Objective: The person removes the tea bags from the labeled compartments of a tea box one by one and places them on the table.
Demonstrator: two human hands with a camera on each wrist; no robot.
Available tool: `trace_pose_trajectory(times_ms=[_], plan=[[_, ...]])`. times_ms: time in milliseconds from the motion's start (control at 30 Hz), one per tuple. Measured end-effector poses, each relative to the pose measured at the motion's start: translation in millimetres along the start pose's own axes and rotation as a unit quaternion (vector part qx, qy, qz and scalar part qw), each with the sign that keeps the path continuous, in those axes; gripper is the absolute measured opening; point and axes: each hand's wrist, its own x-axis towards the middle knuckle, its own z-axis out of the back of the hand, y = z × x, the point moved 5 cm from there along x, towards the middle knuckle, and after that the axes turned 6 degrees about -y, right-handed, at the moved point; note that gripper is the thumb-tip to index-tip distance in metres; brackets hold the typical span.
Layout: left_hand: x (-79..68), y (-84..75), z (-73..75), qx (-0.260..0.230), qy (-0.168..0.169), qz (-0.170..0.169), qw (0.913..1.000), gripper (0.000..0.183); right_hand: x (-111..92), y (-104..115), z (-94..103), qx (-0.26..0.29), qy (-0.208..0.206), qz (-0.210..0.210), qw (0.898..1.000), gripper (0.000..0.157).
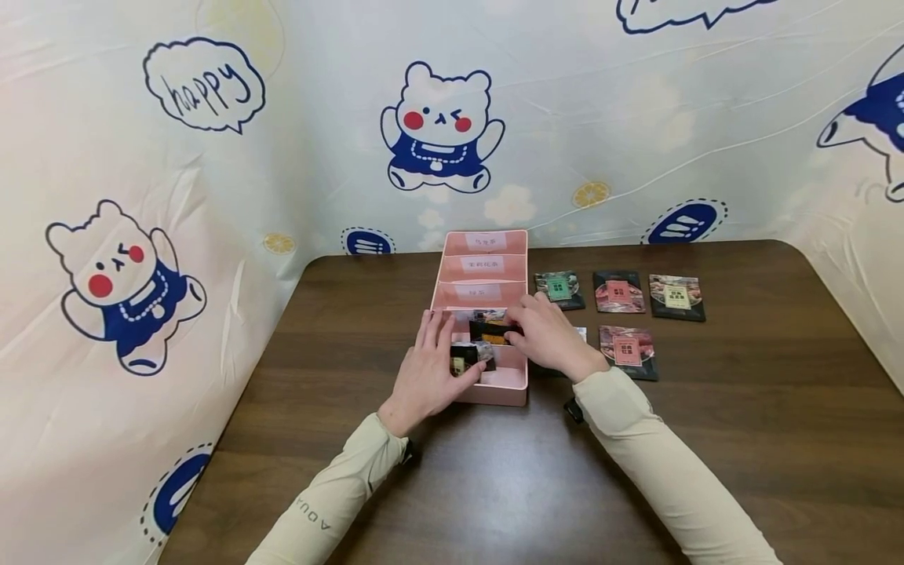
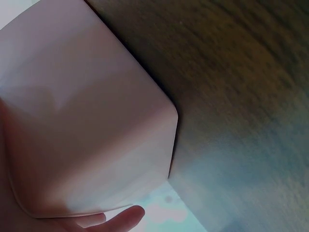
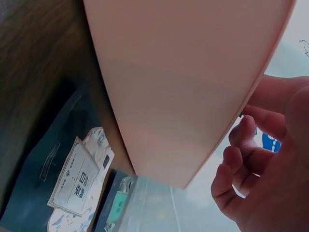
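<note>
A pink divided box (image 1: 492, 395) stands on the table, with labelled partitions in its far part. My left hand (image 1: 426, 380) rests along its left rim, fingers nearly straight and spread. Its thumb lies across a black tea packet (image 1: 461, 362) in the nearest compartment. Over the right rim reaches my right hand (image 1: 551, 333), pinching a dark tea packet with an orange patch (image 1: 492, 331) inside the box. Another packet (image 1: 489, 315) shows just behind that one. In the right wrist view the fingers (image 3: 241, 133) are curled at the rim, and the box wall hides the packet.
Right of the box lie several flat tea packets: a green-labelled one (image 1: 559, 289), two pink-labelled ones (image 1: 619, 292) and a cream-labelled one (image 1: 676, 297). A white-labelled packet (image 3: 75, 176) is beside the box wall, partly under my right forearm. A printed curtain (image 1: 438, 212) hangs behind the table.
</note>
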Motion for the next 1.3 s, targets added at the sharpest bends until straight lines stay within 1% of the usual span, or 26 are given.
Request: trace_pose_trajectory(times_ms=[100,300,467,667,867,1067,1300], plan=[[-0.2,0.1,0.3,-0.001,0.002,0.001,1.0000,0.091,-0.8,2.8,0.4,0.004,0.001,0.007,1.000,0.010],[-0.4,0.2,0.7,-0.004,0.008,0.006,0.9999,0.091,-0.9,4.2,-1.7,0.011,0.014,-0.003,1.000,0.011],[-1.0,0.7,0.5,-0.005,-0.002,0.001,1.0000,0.090,-1.3,3.1,-3.8,0.026,0.021,-0.009,0.999,0.011],[-0.5,1.0,-0.1,-0.003,-0.008,-0.008,0.9999,0.090,-3.8,1.9,-2.6,0.031,0.017,-0.018,0.999,0.014],[-0.4,1.2,-0.3,-0.003,-0.013,-0.009,0.9999,0.091,-3.7,0.3,0.2,0.030,-0.005,-0.014,0.999,0.018],[-0.1,0.6,0.9,-0.004,-0.013,-0.009,0.9999,0.090,-3.4,-0.3,13.6,0.030,-0.046,-0.003,0.998,0.017],[0.2,0.3,1.1,-0.004,-0.009,-0.008,0.9999,0.090,-3.8,-3.5,23.7,0.061,-0.074,-0.017,0.995,0.019]])
